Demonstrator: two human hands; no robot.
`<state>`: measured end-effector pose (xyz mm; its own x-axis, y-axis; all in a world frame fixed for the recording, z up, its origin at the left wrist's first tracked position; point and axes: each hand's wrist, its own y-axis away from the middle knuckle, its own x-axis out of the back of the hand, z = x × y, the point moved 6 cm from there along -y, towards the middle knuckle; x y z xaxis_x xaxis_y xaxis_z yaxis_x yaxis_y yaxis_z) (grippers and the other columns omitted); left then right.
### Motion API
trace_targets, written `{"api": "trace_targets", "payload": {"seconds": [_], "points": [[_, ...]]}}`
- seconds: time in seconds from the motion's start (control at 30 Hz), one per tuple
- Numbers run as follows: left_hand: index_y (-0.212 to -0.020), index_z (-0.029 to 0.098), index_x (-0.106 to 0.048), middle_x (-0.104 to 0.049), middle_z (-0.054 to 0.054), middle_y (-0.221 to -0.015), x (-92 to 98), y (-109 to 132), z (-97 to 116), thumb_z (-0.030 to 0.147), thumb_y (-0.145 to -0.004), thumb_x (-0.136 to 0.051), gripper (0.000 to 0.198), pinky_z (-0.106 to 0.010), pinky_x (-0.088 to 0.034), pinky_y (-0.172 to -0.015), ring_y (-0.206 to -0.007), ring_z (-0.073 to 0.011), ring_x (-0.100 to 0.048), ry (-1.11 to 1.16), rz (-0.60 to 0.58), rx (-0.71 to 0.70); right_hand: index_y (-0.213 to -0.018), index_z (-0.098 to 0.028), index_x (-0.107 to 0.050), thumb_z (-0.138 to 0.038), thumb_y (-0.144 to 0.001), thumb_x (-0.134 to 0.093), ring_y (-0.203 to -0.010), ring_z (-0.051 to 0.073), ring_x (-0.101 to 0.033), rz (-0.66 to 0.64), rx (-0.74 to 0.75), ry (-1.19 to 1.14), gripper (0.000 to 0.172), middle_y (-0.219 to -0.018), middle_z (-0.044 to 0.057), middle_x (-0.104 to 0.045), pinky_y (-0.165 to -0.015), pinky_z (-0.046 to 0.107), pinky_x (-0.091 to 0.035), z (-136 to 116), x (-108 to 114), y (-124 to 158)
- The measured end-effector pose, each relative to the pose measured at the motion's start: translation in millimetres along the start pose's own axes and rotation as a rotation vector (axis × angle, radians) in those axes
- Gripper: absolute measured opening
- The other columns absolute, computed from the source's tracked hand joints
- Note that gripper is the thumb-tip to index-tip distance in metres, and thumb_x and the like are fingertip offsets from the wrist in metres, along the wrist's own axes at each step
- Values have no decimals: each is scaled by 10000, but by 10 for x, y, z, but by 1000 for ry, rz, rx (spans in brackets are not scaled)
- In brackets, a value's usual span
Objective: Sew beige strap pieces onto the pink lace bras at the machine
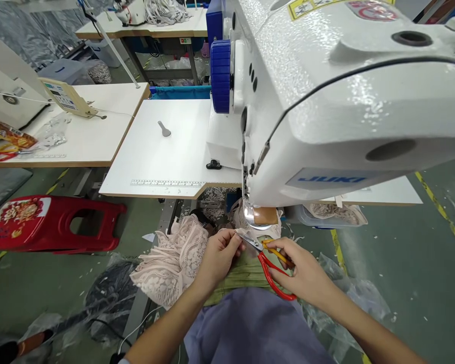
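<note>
My right hand point(303, 270) is closed around the handles of a pair of scissors point(264, 263), one handle red and the other orange. The metal blades point left, and their tips reach the fingertips of my left hand point(220, 253). That hand pinches the edge of a pale pink lace piece, partly hidden behind the fingers. A thick bundle of the same pink lace point(174, 258) hangs to the left of my left hand. Just beyond both hands is the needle end of a white sewing machine point(345, 111). Green fabric point(237, 275) lies below the hands, over my lap.
A white table point(163, 156) with a printed ruler extends left of the machine; a small grey metal piece point(164, 129) lies on it. A red stool point(60, 225) stands at left. A clear bin point(354, 216) with lace sits at right, above plastic bags point(356, 298) on the floor.
</note>
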<state>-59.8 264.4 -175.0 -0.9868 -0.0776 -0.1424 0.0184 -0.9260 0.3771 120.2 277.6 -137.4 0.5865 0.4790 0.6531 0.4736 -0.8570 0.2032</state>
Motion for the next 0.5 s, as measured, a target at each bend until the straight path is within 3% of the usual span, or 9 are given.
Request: {"api": "trace_targets", "payload": {"seconds": [0.13,0.27,0.4,0.5], "points": [[-698,172,-603,-597,1,-658,25,2,11,439,-870,-577,318,-245,-376,-597,-595,-119,-483,-75,6,-31,-1097,-236,-653,-277,-800,-591,-740,188,-667,-36,-46,-33,307,-1091,73,-715,-602,297,-511,10,36,-42],[-681,173,-598,-576,9,-647,30,-1,-40,459,-894,-562,358,-244,-367,-591,-595,-118,-475,-113,5,-55,-1124,-255,-681,-304,-836,-579,-711,185,-659,-58,-79,-13,309,-996,57,-726,-595,294,-502,41,81,-1],[-649,170,-574,-538,29,-600,35,4,-105,472,-838,-660,367,-222,-331,-556,-563,-94,-428,75,52,-4,-1087,-254,-703,-305,-852,-564,-671,181,-654,-38,-59,-13,278,-931,52,-725,-574,293,-500,19,160,97],[-638,177,-527,-457,63,-532,-3,17,-93,506,-797,-684,398,-202,-267,-494,-494,-67,-335,193,69,43,-1059,-281,-711,-325,-880,-554,-598,169,-622,37,-54,42,243,-865,37,-716,-514,281,-475,77,364,116]]}}
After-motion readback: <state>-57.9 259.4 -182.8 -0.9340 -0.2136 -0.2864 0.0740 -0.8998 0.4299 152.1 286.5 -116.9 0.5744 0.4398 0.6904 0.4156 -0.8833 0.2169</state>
